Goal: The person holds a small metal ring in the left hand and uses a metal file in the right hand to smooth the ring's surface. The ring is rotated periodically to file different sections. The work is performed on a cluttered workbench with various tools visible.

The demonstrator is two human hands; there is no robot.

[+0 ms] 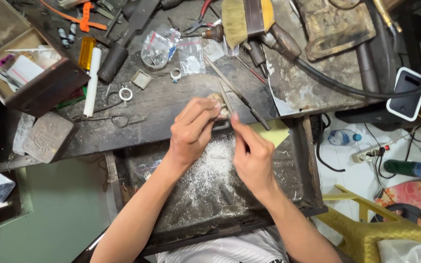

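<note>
Pinching small piece at bench edge: left hand | right hand gripping file

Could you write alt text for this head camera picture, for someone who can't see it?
Seen from above, a person's left hand pinches a small pale piece against a worn workbench, while the right hand works on it with a thin metal tool. An open drawer below holds silvery filings; tools and small plastic bags clutter the bench.
</note>
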